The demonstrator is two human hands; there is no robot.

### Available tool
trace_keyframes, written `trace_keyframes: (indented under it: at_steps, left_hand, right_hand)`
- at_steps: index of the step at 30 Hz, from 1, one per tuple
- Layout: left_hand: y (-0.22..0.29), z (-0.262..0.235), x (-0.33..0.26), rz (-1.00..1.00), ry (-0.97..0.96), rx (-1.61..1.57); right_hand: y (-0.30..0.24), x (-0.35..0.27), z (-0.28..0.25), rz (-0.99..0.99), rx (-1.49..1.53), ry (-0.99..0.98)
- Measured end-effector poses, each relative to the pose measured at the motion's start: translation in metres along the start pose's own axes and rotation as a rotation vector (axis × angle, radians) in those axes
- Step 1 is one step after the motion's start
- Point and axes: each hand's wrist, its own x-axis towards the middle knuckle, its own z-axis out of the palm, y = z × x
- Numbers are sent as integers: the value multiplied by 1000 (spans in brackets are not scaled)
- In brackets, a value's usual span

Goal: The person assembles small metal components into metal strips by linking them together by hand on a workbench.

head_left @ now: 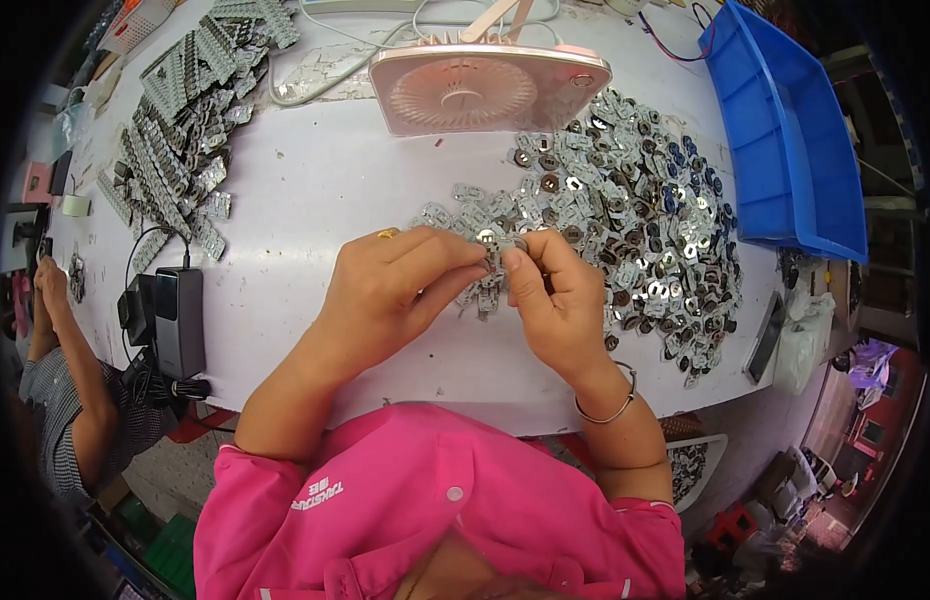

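Note:
My left hand [390, 280] and my right hand [560, 300] meet over the middle of the white table, their fingertips pinched close together. Between them is a small silver metal part [495, 250], mostly covered by the fingers. Both hands seem to grip it. Just beyond and under the fingertips lie more small silver parts [470, 215], the near edge of a wide pile [635, 220]. That pile mixes silver pieces with dark brown and blue round ones and spreads to the right of my right hand.
A pink fan [460, 90] stands beyond my hands. Stacked metal strips [175, 130] lie at the far left, with a grey power bank [180, 320] nearer. A blue bin [785, 130] is at the right edge. Another person's hands [50, 285] show at far left.

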Motion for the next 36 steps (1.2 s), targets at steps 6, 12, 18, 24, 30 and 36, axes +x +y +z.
trace_keyframes:
  at_steps: [6, 12, 18, 24, 30, 36]
  left_hand:
    - [-4, 3, 3, 42, 88, 89]
    - [-3, 6, -1, 110, 117, 159]
    - [-2, 9, 1, 83, 140, 149]
    - [9, 5, 2, 18, -8, 41]
    - [6, -12, 3, -200, -190, -59]
    - [3, -23, 2, -593, -255, -501]
  right_hand:
    - [-5, 0, 2, 76, 110, 70]
    - [-2, -1, 2, 44, 97, -41]
    - [-9, -1, 2, 186, 245, -13]
    - [-8, 2, -2, 237, 329, 31]
    - [-2, 13, -27, -20, -258, 116]
    - [-7, 9, -25, 29, -15, -204]
